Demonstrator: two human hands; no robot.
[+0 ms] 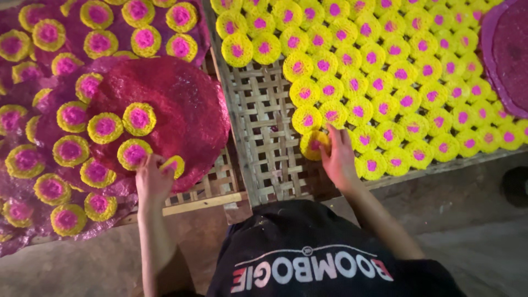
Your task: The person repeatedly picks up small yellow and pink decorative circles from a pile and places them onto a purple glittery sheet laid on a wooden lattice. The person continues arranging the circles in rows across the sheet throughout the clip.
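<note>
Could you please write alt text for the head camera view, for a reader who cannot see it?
Seen from above, a person's left hand sets a small yellow disc with a pink centre onto a large red round sheet, while the right hand touches another disc on a woven bamboo tray. Rows of the same discs fill the tray.

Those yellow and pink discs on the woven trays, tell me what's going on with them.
A person leans over two woven bamboo trays. The left hand holds a yellow disc with a pink centre at the edge of a large red round sheet, where four like it already lie. The right hand grips another disc at the near edge of the packed rows on the right tray.
</note>
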